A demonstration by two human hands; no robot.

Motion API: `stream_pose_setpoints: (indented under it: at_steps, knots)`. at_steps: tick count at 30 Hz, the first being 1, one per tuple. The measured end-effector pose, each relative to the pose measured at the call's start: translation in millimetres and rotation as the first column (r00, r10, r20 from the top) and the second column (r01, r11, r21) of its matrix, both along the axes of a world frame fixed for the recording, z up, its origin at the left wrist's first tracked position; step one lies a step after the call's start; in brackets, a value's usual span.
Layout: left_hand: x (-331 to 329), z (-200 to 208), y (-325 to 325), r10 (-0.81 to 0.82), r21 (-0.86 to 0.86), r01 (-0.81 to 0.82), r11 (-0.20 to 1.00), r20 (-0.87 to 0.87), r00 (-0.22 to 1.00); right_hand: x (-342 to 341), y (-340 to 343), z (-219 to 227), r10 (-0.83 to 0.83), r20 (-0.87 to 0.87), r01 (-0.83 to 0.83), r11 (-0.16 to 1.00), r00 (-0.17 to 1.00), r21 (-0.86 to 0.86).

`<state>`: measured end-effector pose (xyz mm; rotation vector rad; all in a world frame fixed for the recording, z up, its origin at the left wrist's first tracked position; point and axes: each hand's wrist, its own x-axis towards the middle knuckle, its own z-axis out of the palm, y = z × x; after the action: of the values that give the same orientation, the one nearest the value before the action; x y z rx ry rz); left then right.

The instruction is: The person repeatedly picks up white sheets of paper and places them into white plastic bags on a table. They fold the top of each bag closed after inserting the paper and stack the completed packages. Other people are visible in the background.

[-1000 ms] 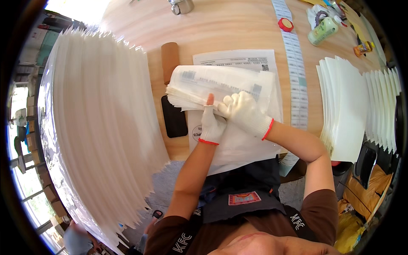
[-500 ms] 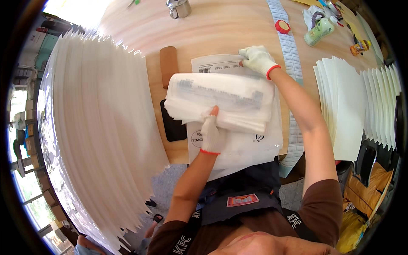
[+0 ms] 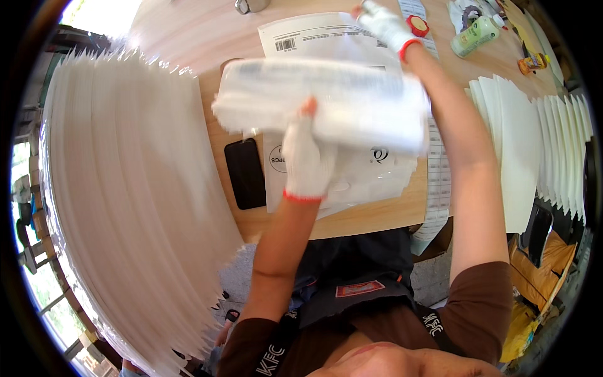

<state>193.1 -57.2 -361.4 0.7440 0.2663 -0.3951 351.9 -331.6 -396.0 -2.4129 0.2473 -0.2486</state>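
My left hand (image 3: 308, 157), in a white glove with a red cuff, grips the near side of a thick, folded bundle of white plastic bags (image 3: 358, 113), thumb on top. Motion blurs the bundle, and faint printing shows through it. Under it a printed white plastic bag (image 3: 314, 38) lies flat on the wooden table (image 3: 188, 38), its middle hidden. At the far edge of that bag is my right hand (image 3: 383, 26), gloved too, its fingers closed on the bag's edge near the far right corner.
A tall stack of white sheets (image 3: 132, 176) fills the left; more white sheets (image 3: 512, 151) stand at right. A black phone (image 3: 245, 173) lies beside the bag. A label strip (image 3: 438, 169), red round object (image 3: 417, 26), green bottle (image 3: 476, 38) and metal cup (image 3: 252, 5) are around.
My right hand has moved away from me, and the flat printed bag has slid the same way. My left hand has raised the folded bundle farther up, over the brown cylinder.
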Motion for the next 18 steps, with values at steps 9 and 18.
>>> stream_pose_setpoints:
  at_steps: [9,18]
  knots:
    - [84,-91,-29,-0.855,0.712,-0.698,-0.072,0.316,0.411,-120,35,56,0.145,0.290,-0.258,0.878,0.946,0.404]
    - [77,-79,-13,-0.867,0.850,-0.526,0.036,0.288,0.406,-237,99,-8,0.393,0.091,-0.292,0.801,0.915,-0.523]
